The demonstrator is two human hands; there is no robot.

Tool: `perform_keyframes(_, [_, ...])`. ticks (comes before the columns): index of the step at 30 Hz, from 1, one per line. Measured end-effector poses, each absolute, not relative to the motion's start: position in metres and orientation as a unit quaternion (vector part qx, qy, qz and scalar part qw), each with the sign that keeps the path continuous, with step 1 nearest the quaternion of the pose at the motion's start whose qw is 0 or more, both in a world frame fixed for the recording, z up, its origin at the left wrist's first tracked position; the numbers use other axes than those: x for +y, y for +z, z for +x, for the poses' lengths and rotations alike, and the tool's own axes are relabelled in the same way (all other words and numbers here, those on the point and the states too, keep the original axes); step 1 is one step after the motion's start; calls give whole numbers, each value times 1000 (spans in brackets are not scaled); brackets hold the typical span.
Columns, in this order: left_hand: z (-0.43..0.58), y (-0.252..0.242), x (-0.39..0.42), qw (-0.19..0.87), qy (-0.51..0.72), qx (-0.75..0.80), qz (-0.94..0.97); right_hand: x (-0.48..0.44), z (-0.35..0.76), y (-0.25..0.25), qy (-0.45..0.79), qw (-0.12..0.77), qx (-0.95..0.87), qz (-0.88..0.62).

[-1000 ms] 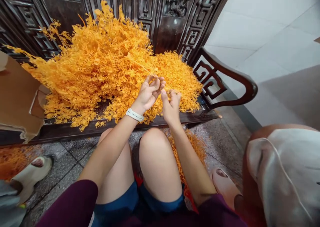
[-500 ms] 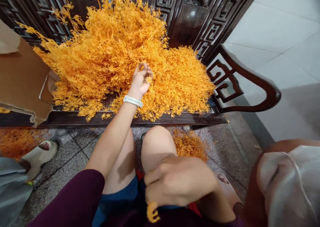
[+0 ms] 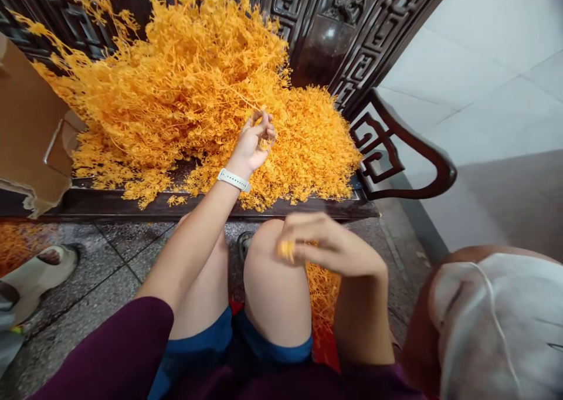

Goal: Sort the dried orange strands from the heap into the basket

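Observation:
A big heap of orange plastic flower sprigs (image 3: 176,89) covers much of a dark wooden bench. Over its front middle is my left hand (image 3: 257,139), with a pale watch strap at the wrist. Its fingers are pinched on an orange sprig whose thin stem runs back up into the heap; a small orange bit shows by the palm. Above my right knee is my right hand (image 3: 325,247), blurred by motion and bent at the wrist. Its fingers are closed on a small orange flower piece (image 3: 287,249).
The dark bench edge (image 3: 101,203) runs across in front of my knees. To the left stands a torn cardboard box (image 3: 30,124); to the right, a carved armrest (image 3: 422,148). More orange pieces (image 3: 323,294) lie low beside my right leg. Other people sit close on both sides.
My right hand has moved up and away from my lap to above the knee, still with an orange piece. My left hand has shifted only slightly. The view has turned a little to the right.

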State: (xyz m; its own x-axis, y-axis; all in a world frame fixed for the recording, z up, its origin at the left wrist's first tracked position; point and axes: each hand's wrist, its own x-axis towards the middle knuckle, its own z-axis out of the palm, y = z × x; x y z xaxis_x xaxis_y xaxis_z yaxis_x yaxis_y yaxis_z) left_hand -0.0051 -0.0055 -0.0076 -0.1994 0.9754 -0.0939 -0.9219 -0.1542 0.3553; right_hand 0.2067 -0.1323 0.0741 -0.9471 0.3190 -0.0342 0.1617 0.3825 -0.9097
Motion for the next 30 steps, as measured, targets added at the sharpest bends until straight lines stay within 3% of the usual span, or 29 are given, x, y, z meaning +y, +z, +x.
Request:
perform_keyframes(1, [-5, -7, -7, 634, 751, 163, 81, -128, 209, 79, 559, -10, -825, -77])
perform_keyframes(2, [-4, -6, -8, 639, 748, 158, 83, -122, 210, 83, 588, -31, -807, -41])
perform_keyframes(3, [-4, -6, -10, 643, 746, 153, 85, -114, 210, 84, 618, 12, -784, -50])
perform_keyframes(7, [-3, -5, -13, 652, 742, 134, 82, -84, 202, 81, 596, 435, -607, -296])
perform_keyframes(9, [-2, -4, -14, 655, 741, 132, 75, -81, 199, 76, 571, 491, -559, -346])
perform_keyframes(13, [9, 2, -18, 657, 741, 130, 49, -96, 198, 54, 498, 442, -645, -376])
perform_keyframes(17, [25, 8, -26, 673, 730, 124, 8, -101, 190, 19, 308, 340, -773, -439])
perform_keyframes(21, [31, 9, -29, 690, 714, 119, -11, -87, 187, -3, 151, 368, -799, -452])
perform_keyframes(26, [28, 9, -27, 677, 725, 126, -7, -80, 197, 3, 136, 380, -822, -401])
perform_keyframes(30, [28, 5, -20, 655, 737, 164, 27, -120, 196, 18, 180, 313, -884, -298])
